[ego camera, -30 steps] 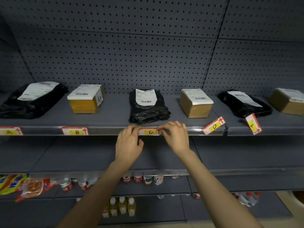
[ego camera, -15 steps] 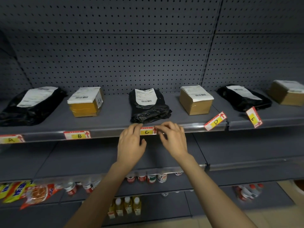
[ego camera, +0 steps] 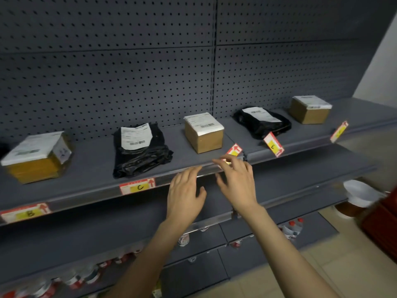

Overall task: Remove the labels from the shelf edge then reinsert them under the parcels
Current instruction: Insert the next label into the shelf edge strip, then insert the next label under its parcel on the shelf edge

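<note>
Several parcels sit on the grey shelf (ego camera: 92, 168): a yellow-taped box (ego camera: 36, 158), a black bag (ego camera: 139, 151), a brown box (ego camera: 204, 134), another black bag (ego camera: 262, 121) and a brown box (ego camera: 309, 109). Labels B (ego camera: 25, 212) and C (ego camera: 137, 186) sit flat in the edge rail. Label D (ego camera: 234, 151) sticks up loose at the rail, and my right hand (ego camera: 236, 179) reaches it with fingertips spread, partly hiding it. Label E (ego camera: 274, 145) and a further label (ego camera: 339, 131) stand tilted. My left hand (ego camera: 184, 194) hovers open beside the rail, empty.
Lower shelves hold bottles (ego camera: 292, 227) and cans (ego camera: 86, 274). A white bowl-shaped thing (ego camera: 358, 193) and a red object (ego camera: 384, 220) stand at the right on the tiled floor. Grey pegboard (ego camera: 129, 72) backs the shelf.
Both hands left label C, which stays flat in the rail, and moved right to label D. The view swung to the right.
</note>
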`<action>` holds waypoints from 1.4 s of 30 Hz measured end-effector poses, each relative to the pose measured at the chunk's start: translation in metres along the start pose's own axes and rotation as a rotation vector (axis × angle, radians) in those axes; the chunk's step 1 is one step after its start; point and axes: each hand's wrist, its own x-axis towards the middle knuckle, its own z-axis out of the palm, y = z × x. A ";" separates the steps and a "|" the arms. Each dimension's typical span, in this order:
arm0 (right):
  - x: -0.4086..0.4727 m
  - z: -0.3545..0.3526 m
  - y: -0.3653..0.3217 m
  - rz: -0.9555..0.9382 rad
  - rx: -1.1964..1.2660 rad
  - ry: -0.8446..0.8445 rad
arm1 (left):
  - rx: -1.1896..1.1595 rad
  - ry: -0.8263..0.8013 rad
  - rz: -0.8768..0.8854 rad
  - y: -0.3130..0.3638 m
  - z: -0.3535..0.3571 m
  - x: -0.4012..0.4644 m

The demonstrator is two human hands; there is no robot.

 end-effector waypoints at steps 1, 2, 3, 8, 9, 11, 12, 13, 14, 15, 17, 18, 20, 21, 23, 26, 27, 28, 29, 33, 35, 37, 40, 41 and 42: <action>0.004 -0.003 0.010 0.004 -0.012 0.006 | 0.000 -0.008 -0.003 0.006 0.007 0.005; 0.008 -0.006 0.019 0.004 -0.017 0.010 | 0.003 -0.013 -0.007 0.012 0.014 0.010; 0.013 -0.008 0.029 -0.001 -0.016 0.012 | 0.008 -0.015 -0.013 0.018 0.021 0.015; 0.039 -0.015 0.074 -0.124 -0.023 0.014 | 0.033 0.018 -0.093 0.046 0.050 0.039; 0.045 -0.016 0.083 -0.146 -0.022 0.023 | 0.042 0.030 -0.112 0.051 0.055 0.043; 0.056 -0.016 0.098 -0.196 -0.015 0.025 | 0.063 0.064 -0.150 0.059 0.064 0.048; 0.061 -0.015 0.105 -0.225 -0.009 0.017 | 0.067 0.087 -0.169 0.063 0.068 0.050; 0.064 -0.014 0.111 -0.255 -0.002 0.006 | 0.066 0.111 -0.191 0.067 0.072 0.050; 0.067 -0.012 0.116 -0.280 0.008 -0.001 | 0.062 0.137 -0.213 0.070 0.076 0.051; 0.068 -0.011 0.121 -0.296 0.021 -0.001 | 0.057 0.162 -0.233 0.072 0.079 0.050; 0.068 -0.009 0.130 -0.289 0.058 0.001 | 0.061 0.194 -0.258 0.076 0.084 0.048; 0.068 -0.009 0.134 -0.267 0.083 -0.008 | 0.068 0.199 -0.270 0.076 0.085 0.046; 0.068 -0.007 0.139 -0.220 0.133 -0.056 | 0.087 0.199 -0.292 0.077 0.087 0.044; 0.068 -0.006 0.140 -0.209 0.147 -0.089 | 0.094 0.202 -0.302 0.077 0.087 0.043; 0.068 -0.002 0.139 -0.222 0.158 -0.152 | 0.103 0.216 -0.320 0.076 0.085 0.042; 0.067 0.007 0.126 -0.237 0.184 -0.177 | 0.115 0.244 -0.347 0.071 0.079 0.038; 0.066 0.010 0.120 -0.230 0.193 -0.173 | 0.125 0.250 -0.353 0.068 0.076 0.035; 0.064 0.012 0.115 -0.222 0.202 -0.168 | 0.140 0.249 -0.358 0.063 0.072 0.032; 0.062 0.015 0.110 -0.212 0.213 -0.167 | 0.155 0.242 -0.361 0.059 0.068 0.030; 0.058 0.020 0.102 -0.144 0.244 -0.149 | 0.181 0.190 -0.358 0.048 0.056 0.026; 0.055 0.019 0.102 -0.128 0.242 -0.131 | 0.189 0.174 -0.341 0.048 0.053 0.026; 0.049 0.020 0.102 -0.121 0.229 -0.109 | 0.190 0.173 -0.332 0.048 0.053 0.026; 0.037 0.022 0.103 -0.116 0.219 -0.060 | 0.190 0.173 -0.317 0.047 0.054 0.024; 0.034 0.022 0.103 -0.110 0.221 -0.046 | 0.190 0.170 -0.312 0.047 0.055 0.023; 0.032 0.022 0.103 -0.101 0.226 -0.039 | 0.194 0.166 -0.306 0.046 0.056 0.022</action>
